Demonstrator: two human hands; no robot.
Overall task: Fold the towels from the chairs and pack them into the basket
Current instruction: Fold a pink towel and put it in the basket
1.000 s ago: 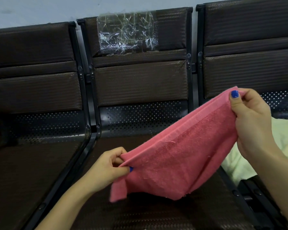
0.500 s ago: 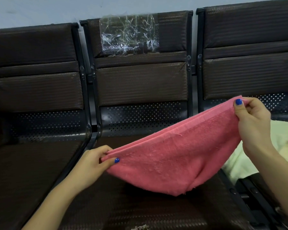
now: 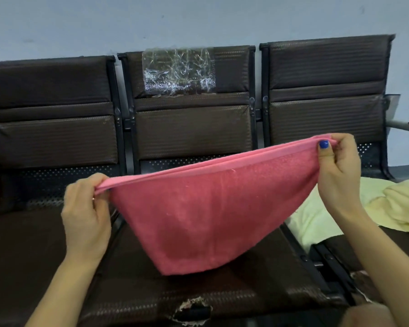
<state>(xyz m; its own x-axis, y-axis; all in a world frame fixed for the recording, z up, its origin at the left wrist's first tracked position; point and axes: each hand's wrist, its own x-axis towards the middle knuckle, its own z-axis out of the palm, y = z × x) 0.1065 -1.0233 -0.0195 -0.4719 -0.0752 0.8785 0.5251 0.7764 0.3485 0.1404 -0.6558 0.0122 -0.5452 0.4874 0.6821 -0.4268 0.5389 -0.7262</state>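
Note:
A pink towel [image 3: 198, 213], doubled over, hangs stretched in the air above the middle chair seat [image 3: 198, 293]. My left hand [image 3: 86, 215] pinches its left top corner and my right hand [image 3: 338, 166] pinches its right top corner, held higher. The fold sags to a point just above the seat. A pale yellow towel [image 3: 392, 206] lies crumpled on the right chair, partly hidden behind my right forearm. No basket is in view.
Three dark brown chairs stand in a row against a pale wall. Crinkled clear plastic [image 3: 178, 69] is stuck on the middle backrest. The middle seat's front edge has a torn patch [image 3: 191, 311]. A grey armrest [image 3: 404, 126] juts out at the far right.
Both hands have moved apart and risen, pulling the pink towel's top edge taut. The view has tilted so more of the wall and right chair shows.

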